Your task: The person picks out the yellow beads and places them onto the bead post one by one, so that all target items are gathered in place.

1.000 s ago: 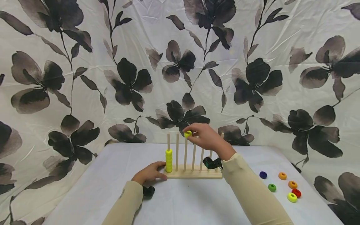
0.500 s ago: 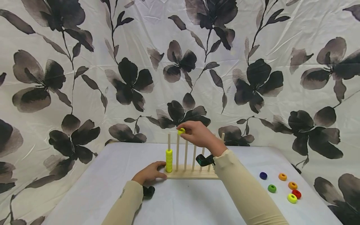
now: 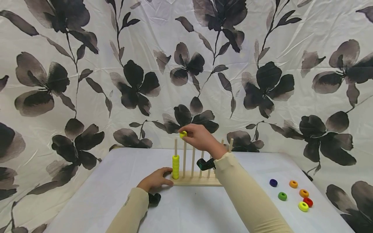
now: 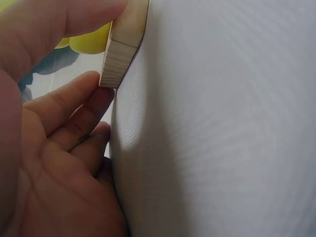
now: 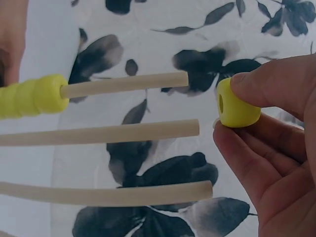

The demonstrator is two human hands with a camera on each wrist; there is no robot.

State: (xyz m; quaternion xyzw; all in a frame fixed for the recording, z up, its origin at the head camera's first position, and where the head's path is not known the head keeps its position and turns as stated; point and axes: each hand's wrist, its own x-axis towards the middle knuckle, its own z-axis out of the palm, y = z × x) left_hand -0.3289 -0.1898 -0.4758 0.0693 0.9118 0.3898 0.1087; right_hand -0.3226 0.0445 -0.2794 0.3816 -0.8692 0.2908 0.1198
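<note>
A wooden rack with a row of upright rods has a flat base [image 3: 198,182] on the table. Yellow beads [image 3: 175,166] are stacked on its leftmost rod, whose top is bare. My left hand [image 3: 157,179] holds the left end of the base, the thumb in front and fingers at the end. High over the rack, my right hand [image 3: 201,137] pinches one yellow bead [image 5: 239,106] between thumb and fingers. In the right wrist view, the bead's hole faces the rod tips and a gap separates it from the first rod [image 5: 126,85] and the second rod [image 5: 163,129].
Loose beads lie on the white table at the right: a dark blue bead [image 3: 273,183], a green bead [image 3: 282,196], two orange beads [image 3: 304,193], a red bead [image 3: 308,202] and a yellow bead [image 3: 303,206]. A floral cloth [image 3: 186,90] hangs behind the table.
My right hand has moved left and slightly up with the yellow bead, from over the third rod towards the first two. The left hand has stayed at the base.
</note>
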